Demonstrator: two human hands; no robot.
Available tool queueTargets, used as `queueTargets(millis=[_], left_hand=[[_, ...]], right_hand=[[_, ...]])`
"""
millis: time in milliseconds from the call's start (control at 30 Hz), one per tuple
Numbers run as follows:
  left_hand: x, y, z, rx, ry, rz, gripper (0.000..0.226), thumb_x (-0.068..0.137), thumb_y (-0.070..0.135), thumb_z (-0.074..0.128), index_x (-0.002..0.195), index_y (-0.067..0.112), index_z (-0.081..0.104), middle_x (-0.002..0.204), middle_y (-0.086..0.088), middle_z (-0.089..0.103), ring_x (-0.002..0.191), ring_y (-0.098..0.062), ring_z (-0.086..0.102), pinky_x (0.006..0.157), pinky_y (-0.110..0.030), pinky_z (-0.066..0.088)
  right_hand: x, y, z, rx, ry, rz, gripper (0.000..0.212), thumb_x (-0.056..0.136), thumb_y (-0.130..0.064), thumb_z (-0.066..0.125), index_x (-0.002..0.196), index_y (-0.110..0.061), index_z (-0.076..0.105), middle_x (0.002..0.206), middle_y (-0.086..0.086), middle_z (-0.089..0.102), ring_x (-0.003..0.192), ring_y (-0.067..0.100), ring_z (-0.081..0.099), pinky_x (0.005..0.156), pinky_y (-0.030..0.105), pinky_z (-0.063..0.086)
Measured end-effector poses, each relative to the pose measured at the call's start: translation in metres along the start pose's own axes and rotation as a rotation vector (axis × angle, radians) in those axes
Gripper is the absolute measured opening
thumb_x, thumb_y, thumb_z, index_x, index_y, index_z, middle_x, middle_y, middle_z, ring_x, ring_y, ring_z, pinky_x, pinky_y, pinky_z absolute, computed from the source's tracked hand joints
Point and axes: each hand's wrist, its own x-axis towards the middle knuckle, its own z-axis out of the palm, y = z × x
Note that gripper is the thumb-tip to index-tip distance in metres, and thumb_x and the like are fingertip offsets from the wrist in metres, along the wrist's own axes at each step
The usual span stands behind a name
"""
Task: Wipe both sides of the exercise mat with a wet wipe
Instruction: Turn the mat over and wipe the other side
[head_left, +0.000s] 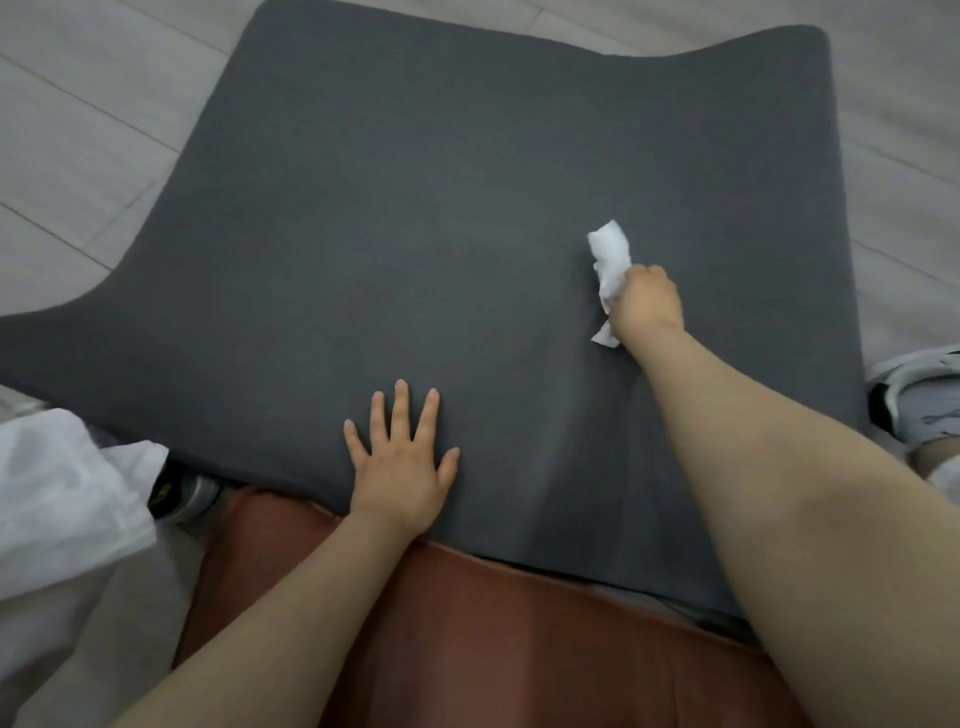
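rust-red fabric (467, 623) nearest, under mat's near edge. left hand (402, 467) flat, fingers spread, pressing grey exercise mat (415, 208). right hand (647, 301) clenched round crumpled wet wipe (610, 254), right of centre. broad bare mat beyond; pale floor (78, 130) around edges.

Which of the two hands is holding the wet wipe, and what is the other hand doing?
The right hand grips the white wet wipe on the grey mat. The left hand lies flat with spread fingers, holding nothing.
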Motion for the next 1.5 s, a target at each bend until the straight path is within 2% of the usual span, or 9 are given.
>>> queueTargets(millis=[167, 367, 467, 733, 833, 1033, 1133, 1333, 1500], left_hand=[[0.002, -0.003, 0.007, -0.007, 0.029, 0.012, 0.073, 0.096, 0.062, 0.018, 0.158, 0.031, -0.004, 0.166, -0.007, -0.013, 0.151, -0.033, -0.014, 0.117, -0.063, -0.005], [0.002, -0.004, 0.012, 0.009, 0.060, 0.009, 0.073, 0.099, 0.058, 0.029, 0.159, 0.029, 0.001, 0.166, -0.009, -0.007, 0.151, -0.035, -0.009, 0.117, -0.065, 0.000], [0.003, -0.004, 0.013, 0.024, 0.091, 0.007, 0.079, 0.089, 0.064, 0.014, 0.159, 0.028, 0.006, 0.166, -0.010, -0.001, 0.151, -0.036, -0.004, 0.116, -0.066, 0.002], [0.004, -0.005, 0.023, 0.076, 0.111, 0.000, 0.080, 0.088, 0.063, 0.012, 0.159, 0.026, 0.007, 0.166, -0.012, 0.004, 0.151, -0.037, 0.001, 0.114, -0.070, 0.005], [0.004, -0.006, 0.025, 0.082, 0.102, 0.005, 0.078, 0.090, 0.062, 0.012, 0.159, 0.025, 0.008, 0.166, -0.013, 0.005, 0.151, -0.038, 0.002, 0.114, -0.071, 0.007], [0.006, -0.006, 0.026, 0.090, 0.104, 0.011, 0.079, 0.090, 0.062, 0.016, 0.158, 0.023, 0.014, 0.165, -0.014, 0.011, 0.150, -0.039, 0.006, 0.112, -0.072, 0.009], [0.006, -0.007, 0.027, 0.100, 0.123, 0.010, 0.079, 0.089, 0.062, 0.016, 0.158, 0.023, 0.015, 0.165, -0.014, 0.011, 0.150, -0.039, 0.006, 0.112, -0.072, 0.008], [0.005, -0.004, 0.026, 0.134, 0.120, -0.006, 0.080, 0.089, 0.062, 0.016, 0.158, 0.022, 0.019, 0.164, -0.015, 0.015, 0.149, -0.040, 0.011, 0.110, -0.073, 0.012], [0.007, -0.005, 0.028, 0.149, 0.112, -0.020, 0.080, 0.089, 0.062, 0.017, 0.158, 0.023, 0.015, 0.164, -0.014, 0.012, 0.149, -0.039, 0.008, 0.110, -0.074, 0.012]], right_hand=[[-0.074, 0.009, 0.043, 0.035, 0.042, -0.661, 0.022, 0.083, -0.007, 0.042, 0.100, -0.005, 0.057, 0.104, 0.014, 0.053, 0.092, 0.034, 0.053, 0.072, 0.043, 0.052], [-0.173, 0.056, 0.048, -0.053, -0.674, -1.442, 0.015, 0.084, -0.006, 0.054, 0.097, -0.011, 0.059, 0.105, 0.005, 0.056, 0.097, 0.022, 0.052, 0.077, 0.034, 0.049], [-0.133, 0.042, 0.038, -0.287, -0.627, -1.674, 0.024, 0.075, -0.009, 0.067, 0.096, -0.013, 0.056, 0.103, 0.007, 0.054, 0.093, 0.023, 0.051, 0.066, 0.036, 0.052], [0.020, 0.009, -0.002, 0.099, 0.010, -0.139, 0.039, 0.089, -0.009, 0.052, 0.125, 0.000, 0.042, 0.117, 0.020, 0.056, 0.105, 0.036, 0.056, 0.080, 0.036, 0.041], [-0.022, 0.013, 0.008, 0.017, -0.035, -0.409, 0.022, 0.090, -0.017, 0.050, 0.109, -0.005, 0.054, 0.108, 0.021, 0.063, 0.096, 0.037, 0.060, 0.076, 0.036, 0.042], [-0.179, 0.075, 0.017, -0.386, -0.864, -1.432, 0.012, 0.090, -0.016, 0.058, 0.100, -0.011, 0.056, 0.099, 0.007, 0.058, 0.086, 0.025, 0.056, 0.072, 0.036, 0.050], [-0.130, 0.065, 0.005, -0.251, -0.580, -1.358, 0.014, 0.098, -0.024, 0.048, 0.104, -0.019, 0.060, 0.105, 0.001, 0.060, 0.094, 0.017, 0.055, 0.085, 0.021, 0.042], [0.039, 0.085, -0.041, -0.270, -0.010, -0.276, 0.023, 0.088, -0.019, 0.053, 0.107, -0.008, 0.058, 0.109, 0.020, 0.062, 0.099, 0.038, 0.055, 0.085, 0.040, 0.047], [-0.073, 0.089, -0.013, -0.238, -0.489, -0.996, 0.012, 0.083, -0.022, 0.060, 0.094, -0.022, 0.064, 0.095, 0.001, 0.066, 0.088, 0.022, 0.061, 0.076, 0.028, 0.047]])
